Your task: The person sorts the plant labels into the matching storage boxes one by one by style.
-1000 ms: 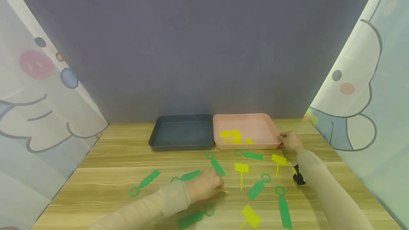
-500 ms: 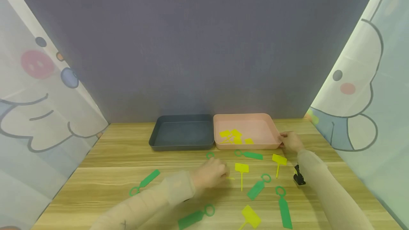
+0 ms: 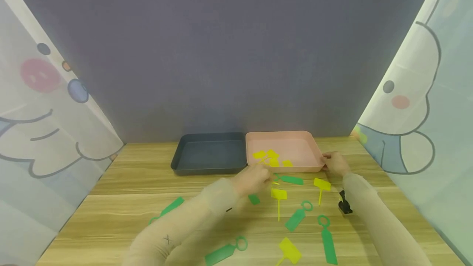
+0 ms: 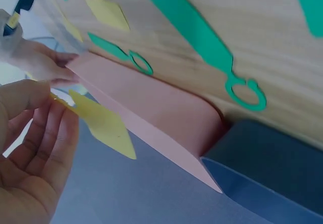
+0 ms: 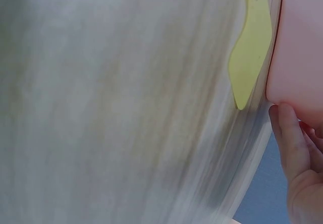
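In the head view my left hand [image 3: 253, 179] is just in front of the pink tray [image 3: 297, 145]. Its thumb and fingers pinch the stem of a yellow T-shaped plant label [image 4: 108, 125], whose flat head points toward the tray in the left wrist view. My right hand [image 3: 336, 163] holds the tray's front right corner, and its fingers [image 5: 291, 133] lie against the corner in the right wrist view. Several yellow labels [image 3: 271, 154] lie inside the pink tray. A dark blue tray [image 3: 210, 151] stands against its left side, with nothing visible in it.
On the wooden table lie several green ring tags [image 3: 329, 243] and a few yellow labels [image 3: 278, 194]. One green tag [image 3: 253, 198] is partly hidden by my left hand. A small black object [image 3: 345, 203] sits beside my right forearm. A grey panel [image 3: 236, 52] rises behind the trays.
My left hand has moved forward and to the right, carrying the yellow plant label from mid-table toward the pink tray. The right hand stays at the tray's corner.
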The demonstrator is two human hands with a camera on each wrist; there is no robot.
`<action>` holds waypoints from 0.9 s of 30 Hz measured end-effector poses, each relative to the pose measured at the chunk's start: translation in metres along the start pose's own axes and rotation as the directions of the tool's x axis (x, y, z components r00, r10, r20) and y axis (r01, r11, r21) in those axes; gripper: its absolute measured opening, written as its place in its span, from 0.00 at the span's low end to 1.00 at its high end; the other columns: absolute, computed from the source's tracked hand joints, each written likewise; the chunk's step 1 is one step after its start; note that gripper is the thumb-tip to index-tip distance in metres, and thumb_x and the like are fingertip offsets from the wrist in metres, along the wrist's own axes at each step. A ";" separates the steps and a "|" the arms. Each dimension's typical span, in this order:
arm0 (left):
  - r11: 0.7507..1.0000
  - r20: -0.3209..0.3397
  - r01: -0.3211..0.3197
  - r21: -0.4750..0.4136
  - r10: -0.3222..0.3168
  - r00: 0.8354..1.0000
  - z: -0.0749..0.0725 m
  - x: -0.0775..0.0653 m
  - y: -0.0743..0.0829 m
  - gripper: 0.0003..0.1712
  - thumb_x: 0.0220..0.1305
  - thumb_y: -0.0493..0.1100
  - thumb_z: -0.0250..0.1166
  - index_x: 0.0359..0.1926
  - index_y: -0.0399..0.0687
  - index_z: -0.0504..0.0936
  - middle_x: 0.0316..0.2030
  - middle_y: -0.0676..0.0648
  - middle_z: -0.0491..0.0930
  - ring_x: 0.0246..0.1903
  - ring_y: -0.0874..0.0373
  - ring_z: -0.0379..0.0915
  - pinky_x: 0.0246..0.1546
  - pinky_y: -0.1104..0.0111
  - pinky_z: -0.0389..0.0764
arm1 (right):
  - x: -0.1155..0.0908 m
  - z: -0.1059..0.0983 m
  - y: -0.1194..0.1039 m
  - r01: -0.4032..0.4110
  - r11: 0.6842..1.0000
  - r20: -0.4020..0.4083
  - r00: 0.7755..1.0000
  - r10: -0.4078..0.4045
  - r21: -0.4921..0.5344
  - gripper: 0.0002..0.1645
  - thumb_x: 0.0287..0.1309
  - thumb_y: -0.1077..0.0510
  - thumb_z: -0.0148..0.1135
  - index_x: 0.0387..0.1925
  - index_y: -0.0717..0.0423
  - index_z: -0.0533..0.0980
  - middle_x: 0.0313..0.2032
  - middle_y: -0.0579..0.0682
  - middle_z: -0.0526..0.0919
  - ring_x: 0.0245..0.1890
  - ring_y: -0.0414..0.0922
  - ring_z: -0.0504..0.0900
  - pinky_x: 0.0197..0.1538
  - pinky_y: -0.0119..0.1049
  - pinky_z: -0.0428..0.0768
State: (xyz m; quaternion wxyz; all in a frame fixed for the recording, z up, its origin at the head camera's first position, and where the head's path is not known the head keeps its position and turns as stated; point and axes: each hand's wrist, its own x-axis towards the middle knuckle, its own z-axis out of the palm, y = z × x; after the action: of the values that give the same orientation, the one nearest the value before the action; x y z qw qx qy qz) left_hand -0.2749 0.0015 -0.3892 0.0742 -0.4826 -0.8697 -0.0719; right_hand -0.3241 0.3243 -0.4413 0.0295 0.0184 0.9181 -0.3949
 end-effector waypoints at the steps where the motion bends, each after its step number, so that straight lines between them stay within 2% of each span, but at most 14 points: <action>1: 1.000 0.007 0.007 0.012 -0.007 1.000 -0.001 0.003 -0.001 0.06 0.58 0.34 0.61 0.31 0.44 0.85 0.27 0.51 0.80 0.23 0.69 0.71 0.23 0.89 0.68 | 0.000 0.000 0.000 0.000 1.000 -0.002 1.000 0.000 -0.001 0.24 0.65 0.62 0.44 0.54 0.80 0.65 0.50 0.75 0.72 0.35 0.49 0.84 0.38 0.36 0.83; 4: 0.998 -0.003 0.011 0.055 -0.011 1.000 -0.004 0.013 -0.005 0.07 0.57 0.38 0.63 0.37 0.47 0.85 0.31 0.52 0.81 0.29 0.66 0.76 0.30 0.87 0.73 | -0.001 0.000 -0.001 0.005 1.000 -0.010 1.000 -0.005 -0.010 0.23 0.65 0.62 0.45 0.53 0.80 0.65 0.48 0.75 0.73 0.34 0.50 0.84 0.37 0.36 0.83; 13: 1.000 0.003 0.015 0.008 -0.015 1.000 0.000 0.040 -0.018 0.08 0.59 0.43 0.62 0.37 0.46 0.84 0.33 0.52 0.81 0.31 0.66 0.77 0.34 0.87 0.73 | 0.001 0.002 0.001 0.012 1.000 -0.015 1.000 -0.011 0.027 0.23 0.65 0.64 0.45 0.52 0.83 0.64 0.48 0.77 0.72 0.33 0.50 0.84 0.36 0.37 0.83; 18: 0.997 -0.004 -0.031 0.077 0.031 1.000 0.005 0.054 -0.030 0.08 0.60 0.38 0.61 0.39 0.47 0.84 0.36 0.52 0.82 0.36 0.63 0.80 0.38 0.84 0.76 | 0.002 0.003 0.002 0.013 1.000 -0.014 1.000 -0.013 0.024 0.23 0.65 0.64 0.45 0.52 0.83 0.65 0.48 0.77 0.72 0.34 0.52 0.84 0.36 0.37 0.83; 21: 0.995 -0.019 -0.037 0.095 0.039 0.999 0.009 0.062 -0.039 0.09 0.61 0.37 0.60 0.40 0.48 0.84 0.37 0.51 0.82 0.39 0.62 0.80 0.40 0.82 0.77 | 0.002 0.003 0.001 0.023 1.000 -0.015 1.000 -0.023 -0.011 0.23 0.65 0.64 0.45 0.52 0.83 0.65 0.48 0.77 0.73 0.34 0.52 0.84 0.37 0.37 0.83; 25: 0.997 -0.026 -0.030 0.072 0.032 0.999 0.013 0.071 -0.049 0.08 0.61 0.37 0.60 0.38 0.47 0.85 0.36 0.51 0.82 0.38 0.62 0.80 0.40 0.81 0.77 | 0.001 0.003 0.001 0.021 0.999 -0.012 1.000 -0.021 -0.024 0.23 0.65 0.63 0.45 0.52 0.82 0.65 0.49 0.76 0.72 0.35 0.51 0.84 0.38 0.36 0.83; 27: 0.999 -0.004 -0.018 0.051 0.018 1.000 0.016 0.074 -0.054 0.08 0.61 0.36 0.60 0.38 0.46 0.85 0.35 0.51 0.82 0.38 0.62 0.80 0.41 0.81 0.77 | 0.001 0.003 0.000 0.018 1.000 -0.010 1.000 -0.018 -0.013 0.23 0.65 0.64 0.44 0.52 0.82 0.65 0.49 0.76 0.72 0.34 0.51 0.84 0.38 0.36 0.83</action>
State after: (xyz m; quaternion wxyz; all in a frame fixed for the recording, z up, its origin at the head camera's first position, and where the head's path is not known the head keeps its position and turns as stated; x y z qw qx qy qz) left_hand -0.3600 0.0378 -0.3933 0.0889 -0.4883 -0.8667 -0.0502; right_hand -0.3252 0.3222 -0.4439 0.0214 0.0119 0.9208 -0.3892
